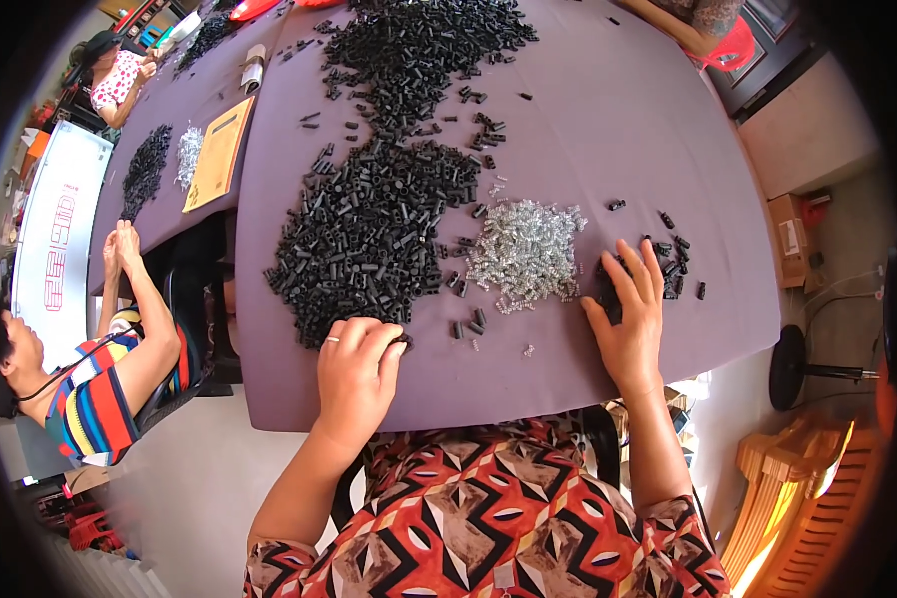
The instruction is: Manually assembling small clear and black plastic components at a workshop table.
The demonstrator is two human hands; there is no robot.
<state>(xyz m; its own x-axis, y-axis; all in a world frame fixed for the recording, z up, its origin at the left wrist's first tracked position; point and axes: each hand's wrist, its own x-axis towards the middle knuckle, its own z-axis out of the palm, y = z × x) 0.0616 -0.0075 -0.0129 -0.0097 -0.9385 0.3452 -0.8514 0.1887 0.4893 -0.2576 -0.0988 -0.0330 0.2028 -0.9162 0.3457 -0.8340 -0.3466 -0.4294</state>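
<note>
My left hand (356,374) rests on the purple table (588,130) at the near edge of a big heap of small black tubes (364,234), its fingertips pinched on one black tube. My right hand (630,311) lies flat with fingers spread over a small cluster of black pieces (673,264) at the right. Between the hands sits a pile of small silvery metal springs (526,249). A few loose black tubes (465,324) lie near the front edge.
A second black heap (419,45) lies farther back. A person in a striped shirt (95,399) sits at left by another table with a yellow folder (214,154). A cardboard box (792,237) and a fan base (792,367) stand at right.
</note>
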